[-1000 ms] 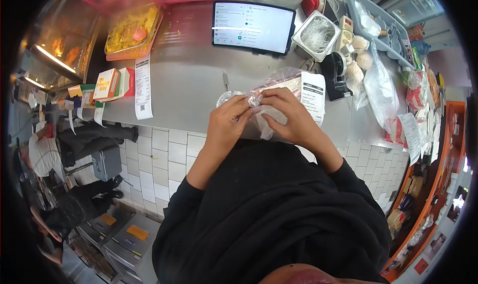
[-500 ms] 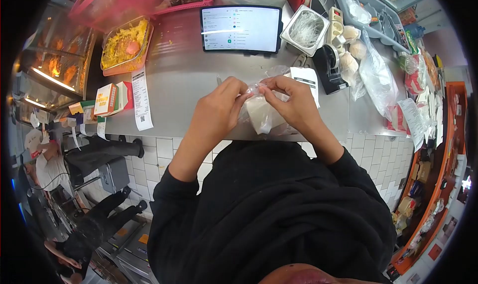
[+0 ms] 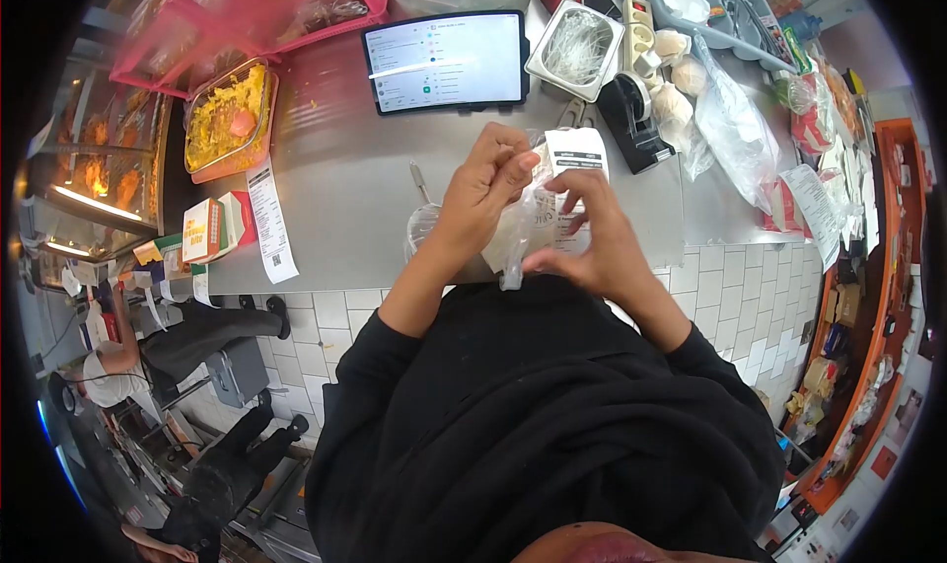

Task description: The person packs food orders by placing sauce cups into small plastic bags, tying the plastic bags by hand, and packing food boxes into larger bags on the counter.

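My left hand (image 3: 480, 196) has its fingers closed on the gathered top of a clear plastic bag (image 3: 514, 264), near the counter's front edge. A pale packet (image 3: 540, 229) with dark handwriting shows at the bag, partly hidden by my hands. My right hand (image 3: 597, 239) is beside the bag with thumb and fingers spread apart. Just beyond it lies a white printed receipt (image 3: 576, 149), partly covered by the bag and fingers. Left of my left hand are a pen (image 3: 419, 182) and some crumpled clear plastic (image 3: 421, 229).
A lit tablet (image 3: 446, 62) stands at the back. To its right are a metal container (image 3: 577, 52) of clear strips and a black tape dispenser (image 3: 631, 124). At left sit a tray of yellow food (image 3: 232, 119), a long receipt (image 3: 268, 223) and small boxes (image 3: 204, 229). Other people are at far left.
My right hand has come off the bag's top, its fingers opening lower down. My left hand keeps its hold, now raised. Handwriting on the packet and the pen have come into view.
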Demonstrator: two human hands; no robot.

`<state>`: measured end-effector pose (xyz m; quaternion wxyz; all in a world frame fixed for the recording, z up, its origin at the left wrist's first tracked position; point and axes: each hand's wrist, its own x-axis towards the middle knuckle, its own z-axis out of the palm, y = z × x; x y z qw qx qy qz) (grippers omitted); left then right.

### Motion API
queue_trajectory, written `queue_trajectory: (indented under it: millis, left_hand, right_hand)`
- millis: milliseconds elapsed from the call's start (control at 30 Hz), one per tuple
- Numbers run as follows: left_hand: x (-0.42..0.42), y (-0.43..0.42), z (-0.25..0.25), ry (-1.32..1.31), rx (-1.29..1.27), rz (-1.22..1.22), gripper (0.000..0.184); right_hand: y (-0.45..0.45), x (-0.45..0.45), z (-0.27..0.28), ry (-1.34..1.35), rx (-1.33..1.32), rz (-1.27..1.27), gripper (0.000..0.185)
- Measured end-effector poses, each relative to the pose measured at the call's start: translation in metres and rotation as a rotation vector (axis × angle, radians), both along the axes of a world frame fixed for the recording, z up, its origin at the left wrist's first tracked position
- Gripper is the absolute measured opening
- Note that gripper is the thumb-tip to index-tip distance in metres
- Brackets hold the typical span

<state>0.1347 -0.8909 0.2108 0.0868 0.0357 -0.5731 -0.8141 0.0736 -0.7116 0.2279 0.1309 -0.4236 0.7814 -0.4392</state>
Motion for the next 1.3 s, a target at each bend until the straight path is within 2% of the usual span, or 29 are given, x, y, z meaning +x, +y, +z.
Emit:
queue_trajectory:
  millis: [67,100,167,200,233,267,333,367,400,467,500,567,600,667,700,767,800,900,967,1033,1100,1167,1300]
  left_hand:
    - [0.000,0.009,0.002,-0.123,-0.166,0.014,0.025]
    - [0.003,0.009,0.004,-0.123,-0.168,0.003,0.025]
    - [0.012,0.005,0.008,-0.007,-0.254,-0.079,0.048]
    - [0.014,0.001,0.009,-0.006,-0.254,-0.090,0.048]
    - [0.016,-0.003,0.010,0.015,-0.423,-0.140,0.060]
    - [0.016,-0.005,0.011,0.037,-0.593,-0.188,0.072]
    - [0.013,0.008,0.026,0.006,-0.691,-0.200,0.075]
    - [0.011,0.010,0.026,-0.007,-0.741,-0.206,0.076]
    - [0.010,0.012,0.026,-0.020,-0.791,-0.213,0.078]
    - [0.003,0.008,0.007,0.094,-0.861,-0.121,0.068]
    - [0.001,0.004,0.003,0.098,-0.862,-0.127,0.068]
    - [0.000,-0.005,-0.002,0.124,-0.832,-0.085,0.049]
    - [0.001,-0.006,0.001,0.122,-0.832,-0.085,0.049]
    - [0.005,-0.006,0.010,-0.179,-0.178,-0.083,0.046]
    - [0.005,-0.005,0.009,-0.180,-0.180,-0.086,0.046]
    - [0.003,-0.002,0.007,-0.226,-0.037,-0.046,0.049]
    - [0.002,-0.002,0.008,-0.224,-0.039,-0.045,0.049]
    - [0.003,-0.001,0.012,-0.217,-0.126,0.014,0.050]
    - [0.002,-0.004,0.017,-0.165,-0.290,0.033,0.053]
    - [0.000,-0.003,0.007,-0.152,-0.210,0.050,0.052]
    - [0.002,-0.004,0.008,-0.136,-0.130,0.067,0.052]
    - [0.007,-0.009,0.019,-0.257,-0.345,-0.013,0.053]
    - [0.006,0.001,0.011,-0.184,-0.294,0.044,0.055]
  right_hand:
    - [-0.002,0.021,-0.001,-0.173,-0.040,-0.035,0.067]
    - [-0.002,0.027,-0.001,-0.276,-0.003,-0.032,0.064]
    - [0.003,0.022,-0.017,-0.343,0.039,-0.050,0.062]
    - [0.002,0.019,-0.017,-0.405,0.084,-0.052,0.060]
    - [0.004,0.015,-0.009,-0.440,0.059,-0.116,0.041]
    - [0.004,0.008,0.000,-0.440,0.055,-0.122,0.041]
    - [0.006,-0.004,0.016,-0.047,-0.104,-0.066,0.027]
    - [0.004,-0.003,0.029,-0.024,-0.163,-0.050,0.017]
    - [0.000,-0.003,0.034,-0.024,-0.166,-0.058,0.017]
    - [-0.007,-0.005,0.039,-0.037,-0.286,0.040,0.016]
    - [-0.010,-0.003,0.035,-0.035,-0.288,0.033,0.016]
    - [-0.016,-0.002,0.019,-0.416,-0.574,-0.028,0.020]
    - [-0.017,-0.005,0.014,-0.418,-0.574,-0.028,0.020]
    - [-0.018,-0.016,0.006,0.061,-0.446,-0.150,0.024]
    - [-0.022,-0.018,0.012,-0.106,-0.379,-0.160,0.028]
    - [-0.027,-0.022,0.006,-0.030,-0.302,-0.105,0.029]
    - [-0.029,-0.024,0.001,0.048,-0.222,-0.041,0.030]
    - [-0.036,-0.029,-0.001,0.098,-0.234,-0.042,0.018]
    - [-0.038,-0.033,-0.001,0.133,-0.225,0.000,0.014]
    - [-0.040,-0.032,-0.005,-0.088,-0.191,-0.036,0.012]
    - [-0.043,-0.032,-0.003,-0.060,-0.163,-0.012,0.015]
    - [-0.046,-0.032,-0.002,-0.031,-0.135,0.012,0.018]
    - [-0.052,-0.034,0.001,0.050,-0.157,0.052,0.025]
